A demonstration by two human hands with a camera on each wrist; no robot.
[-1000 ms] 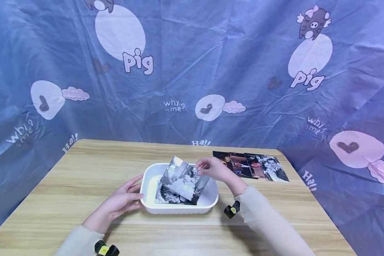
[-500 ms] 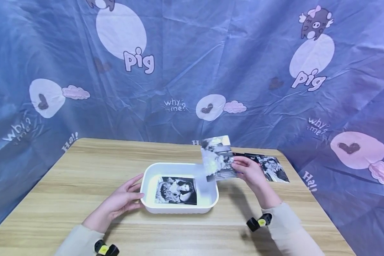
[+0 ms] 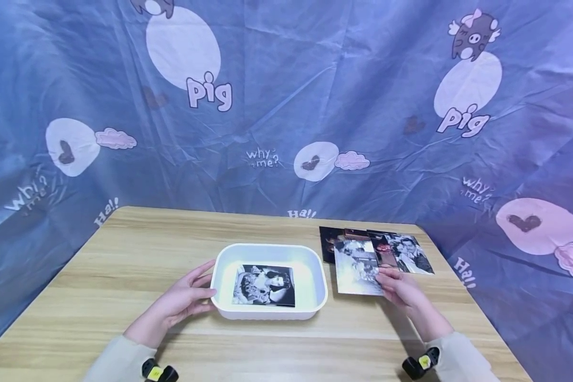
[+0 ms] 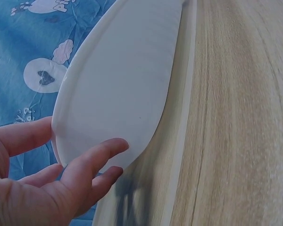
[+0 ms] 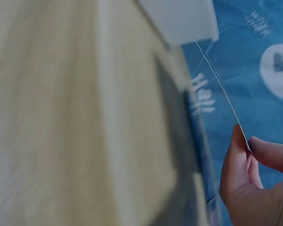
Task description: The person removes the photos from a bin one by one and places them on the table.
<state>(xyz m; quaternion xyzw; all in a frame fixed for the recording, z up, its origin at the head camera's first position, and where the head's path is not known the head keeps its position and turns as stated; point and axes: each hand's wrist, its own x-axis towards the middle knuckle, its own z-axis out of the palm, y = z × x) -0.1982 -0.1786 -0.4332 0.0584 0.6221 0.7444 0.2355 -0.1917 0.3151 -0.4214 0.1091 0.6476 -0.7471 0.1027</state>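
On the tabletop stands a white rounded plastic box (image 3: 317, 305), with a black-and-white photo (image 3: 263, 286) lying flat on its floor. My left hand (image 3: 186, 297) touches the left end of the box with spread fingers; in the left wrist view the fingertips (image 4: 118, 145) lie against its outer wall. To the right of the box my right hand (image 3: 401, 292) pinches another black-and-white photo (image 3: 355, 273) by its right edge, between thumb and fingers. That photo overlaps the row of photos behind it. In the right wrist view the held photo (image 5: 226, 99) shows edge-on, tilted.
An overlapping row of photos lies at the back right of the wooden table (image 3: 148, 249), including a dark colour photo (image 3: 328, 249), a reddish one (image 3: 384, 252) and a black-and-white one (image 3: 412, 253). A blue patterned cloth (image 3: 267, 106) hangs behind the table.
My right hand has lifted the upper photo out of the box and carried it right, down toward the photo row. Another photo is uncovered in the box. My left hand has stayed at the box.
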